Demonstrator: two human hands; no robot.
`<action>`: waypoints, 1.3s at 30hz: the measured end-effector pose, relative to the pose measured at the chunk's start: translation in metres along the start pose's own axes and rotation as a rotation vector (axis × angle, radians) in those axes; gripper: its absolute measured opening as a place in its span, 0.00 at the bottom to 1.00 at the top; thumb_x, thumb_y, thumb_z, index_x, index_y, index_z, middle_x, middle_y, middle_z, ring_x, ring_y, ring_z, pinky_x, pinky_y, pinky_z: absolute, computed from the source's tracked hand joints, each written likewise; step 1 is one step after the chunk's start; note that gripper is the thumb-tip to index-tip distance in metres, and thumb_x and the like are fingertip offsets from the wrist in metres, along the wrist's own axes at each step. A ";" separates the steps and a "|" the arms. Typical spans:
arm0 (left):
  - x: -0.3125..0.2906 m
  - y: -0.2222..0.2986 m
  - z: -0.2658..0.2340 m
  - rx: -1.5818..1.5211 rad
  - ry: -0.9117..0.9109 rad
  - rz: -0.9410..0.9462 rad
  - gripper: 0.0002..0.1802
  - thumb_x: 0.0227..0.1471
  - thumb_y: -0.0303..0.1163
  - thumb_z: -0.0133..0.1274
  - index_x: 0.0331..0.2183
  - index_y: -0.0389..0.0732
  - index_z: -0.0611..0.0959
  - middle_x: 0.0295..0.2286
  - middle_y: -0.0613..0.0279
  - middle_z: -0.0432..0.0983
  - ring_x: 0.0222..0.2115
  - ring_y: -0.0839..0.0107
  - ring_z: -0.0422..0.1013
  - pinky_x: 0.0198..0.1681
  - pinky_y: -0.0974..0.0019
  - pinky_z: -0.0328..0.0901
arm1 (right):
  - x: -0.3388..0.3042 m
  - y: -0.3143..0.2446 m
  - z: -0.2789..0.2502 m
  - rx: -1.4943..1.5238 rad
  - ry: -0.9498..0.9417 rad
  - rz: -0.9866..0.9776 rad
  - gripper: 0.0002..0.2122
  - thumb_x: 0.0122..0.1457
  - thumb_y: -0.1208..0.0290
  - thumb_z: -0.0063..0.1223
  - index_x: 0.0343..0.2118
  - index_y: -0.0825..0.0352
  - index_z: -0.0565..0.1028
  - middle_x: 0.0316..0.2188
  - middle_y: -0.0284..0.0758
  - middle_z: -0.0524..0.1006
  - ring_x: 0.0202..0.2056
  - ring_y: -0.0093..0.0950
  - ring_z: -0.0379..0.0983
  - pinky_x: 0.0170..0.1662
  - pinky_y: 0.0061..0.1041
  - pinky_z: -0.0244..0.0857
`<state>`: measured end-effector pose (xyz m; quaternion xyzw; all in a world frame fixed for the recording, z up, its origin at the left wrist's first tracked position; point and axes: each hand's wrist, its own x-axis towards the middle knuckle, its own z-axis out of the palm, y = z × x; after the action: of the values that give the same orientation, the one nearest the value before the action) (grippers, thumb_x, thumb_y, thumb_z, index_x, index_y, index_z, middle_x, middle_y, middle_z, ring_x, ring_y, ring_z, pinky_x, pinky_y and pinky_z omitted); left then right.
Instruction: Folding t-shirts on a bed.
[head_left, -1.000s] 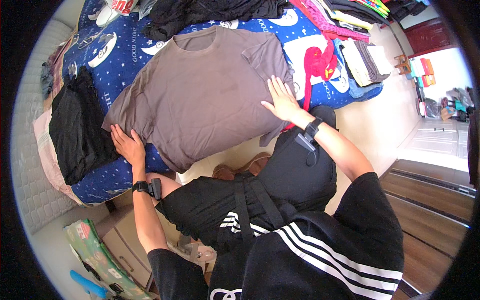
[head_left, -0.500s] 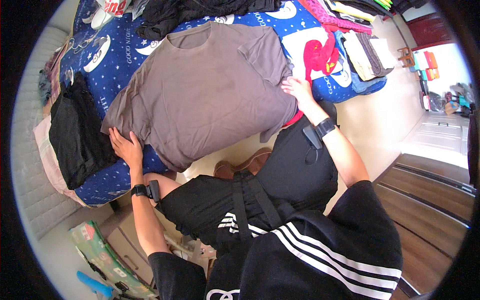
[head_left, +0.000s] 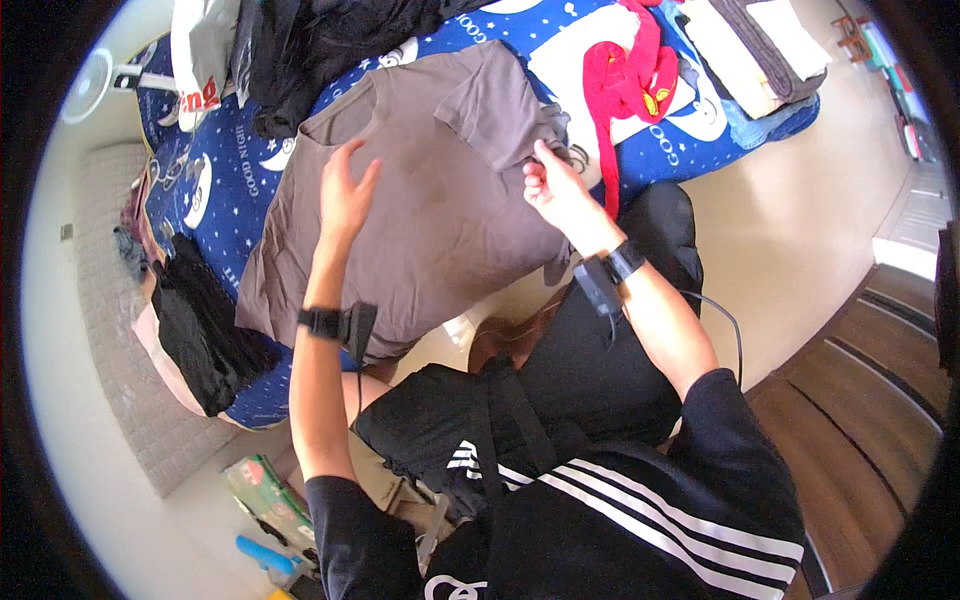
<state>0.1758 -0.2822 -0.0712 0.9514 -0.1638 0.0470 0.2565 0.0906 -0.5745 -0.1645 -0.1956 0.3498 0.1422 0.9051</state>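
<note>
a brown t-shirt (head_left: 430, 200) lies spread on a bed covered by a blue moon-and-star sheet (head_left: 215, 180), its right sleeve folded in over the chest and its lower hem hanging off the bed's edge, where the person's own arm and black clothing cut it from sight. the fisheye rim bends and darkens the corners, so the white fan (head_left: 85, 85) at upper left and the shelves at far right are hard to make out. the heap of black clothes (head_left: 310, 40) at the top is cut off by the frame, and the dark folded garment (head_left: 205, 335) at the bed's left corner shows no clear shape. the left hand (head_left: 347, 192) is open, fingers spread, over the middle of the shirt; whether the palm presses the cloth cannot be told. the right hand (head_left: 553, 182) is closed in a pinch on the shirt's right edge, beside the folded sleeve, just short of a red garment (head_left: 625, 85).
</note>
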 end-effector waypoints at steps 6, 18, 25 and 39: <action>0.098 0.018 0.103 -0.230 -0.095 -0.037 0.22 0.50 0.39 0.55 0.45 0.37 0.77 0.42 0.49 0.75 0.42 0.56 0.72 0.47 0.60 0.65 | -0.018 0.016 0.021 -0.078 0.051 -0.132 0.12 0.62 0.59 0.46 0.27 0.62 0.70 0.22 0.34 0.75 0.16 0.19 0.64 0.20 0.18 0.56; 0.165 0.011 0.129 -0.742 -0.468 -0.483 0.17 0.55 0.43 0.52 0.38 0.40 0.80 0.31 0.71 0.74 0.32 0.81 0.66 0.37 0.74 0.60 | -0.030 0.021 0.015 -0.336 0.167 -0.261 0.13 0.61 0.63 0.43 0.33 0.69 0.73 0.27 0.34 0.76 0.21 0.19 0.71 0.23 0.19 0.62; 0.163 0.037 0.126 -0.530 -0.560 -0.293 0.21 0.55 0.45 0.52 0.43 0.38 0.80 0.32 0.69 0.75 0.33 0.81 0.67 0.38 0.74 0.61 | -0.029 0.003 0.022 -0.063 0.108 -0.152 0.26 0.59 0.49 0.47 0.44 0.72 0.67 0.39 0.40 0.74 0.40 0.31 0.74 0.41 0.26 0.67; 0.161 0.026 0.097 -0.263 -0.709 -0.315 0.24 0.54 0.48 0.51 0.41 0.36 0.79 0.29 0.67 0.74 0.32 0.77 0.70 0.36 0.72 0.64 | -0.025 0.008 0.030 -0.271 0.068 -0.125 0.24 0.54 0.51 0.57 0.38 0.72 0.71 0.37 0.42 0.76 0.36 0.32 0.76 0.39 0.29 0.71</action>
<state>0.3196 -0.3985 -0.1151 0.8812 -0.0990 -0.3451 0.3077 0.0865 -0.5571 -0.1291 -0.3420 0.3447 0.1247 0.8652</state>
